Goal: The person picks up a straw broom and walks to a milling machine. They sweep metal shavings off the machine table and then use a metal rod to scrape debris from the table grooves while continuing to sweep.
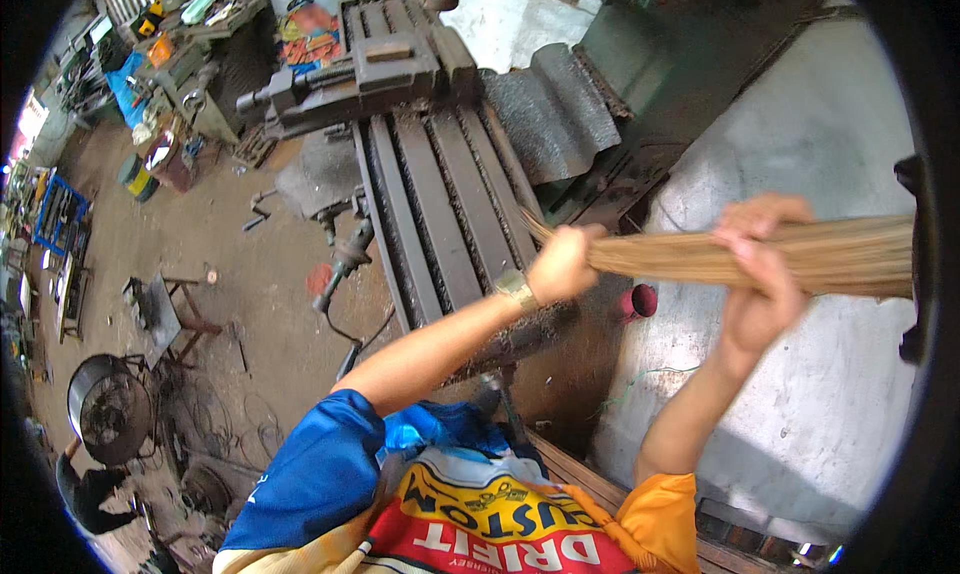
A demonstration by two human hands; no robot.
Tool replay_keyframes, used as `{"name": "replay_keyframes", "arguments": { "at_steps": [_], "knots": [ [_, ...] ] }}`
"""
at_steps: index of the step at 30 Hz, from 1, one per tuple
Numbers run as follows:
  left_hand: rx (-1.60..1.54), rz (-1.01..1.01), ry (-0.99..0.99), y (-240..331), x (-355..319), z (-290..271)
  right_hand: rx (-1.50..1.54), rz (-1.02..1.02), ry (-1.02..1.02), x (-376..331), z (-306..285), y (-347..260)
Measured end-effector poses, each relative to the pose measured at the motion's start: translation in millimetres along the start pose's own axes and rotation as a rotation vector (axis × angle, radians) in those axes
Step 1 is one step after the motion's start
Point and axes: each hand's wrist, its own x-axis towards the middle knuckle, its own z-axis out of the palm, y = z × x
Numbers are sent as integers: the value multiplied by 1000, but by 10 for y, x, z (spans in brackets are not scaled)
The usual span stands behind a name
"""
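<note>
Stick broom [660,258]: 1, a bundle of long thin sticks, out past the right edge of the milling table [450,174], in front of the pale grey panel [700,404]. Both hands on it. Left hand [562,264] is closed round the narrow part, stray ends poking past it toward the table edge; can't tell if they touch. Right hand [765,264] wraps the wider part, a bit blurred. Likely why: two grips spaced apart carry the length and hold loose sticks together. Far end runs out of view.

Machine vise [385,76]: 1, sitting across the far end of the table, probably there to leave the near slots accessible. T-slots: at least 3, dark debris in them. Other counts: 1 wristwatch [517,291] on left wrist, 1 red cup-shaped container [640,301] below the broom, 1 corrugated sheet [555,109] right of the vise.
</note>
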Motion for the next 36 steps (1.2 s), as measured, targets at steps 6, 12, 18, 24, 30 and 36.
{"name": "replay_keyframes", "arguments": {
  "at_steps": [6,12,18,24,30,36],
  "knots": [
    [-212,49,11,1016,-244,36,-104,-274,-201,80,-479,-786],
    [-10,373,165,657,628,-731,59,-363,-13,125,-164,-604],
    [43,-66,-25,-54,151,-353,54,41,11,0,245,147],
    [-147,-8,-18,728,-432,308,-22,-97,-100,-54,-522,-436],
    [-36,316,151,1069,47,-171,-31,-407,-15,-59,-554,-912],
    [12,172,29,308,349,-441,-128,-44,12,-149,20,-86]
  ]
}}
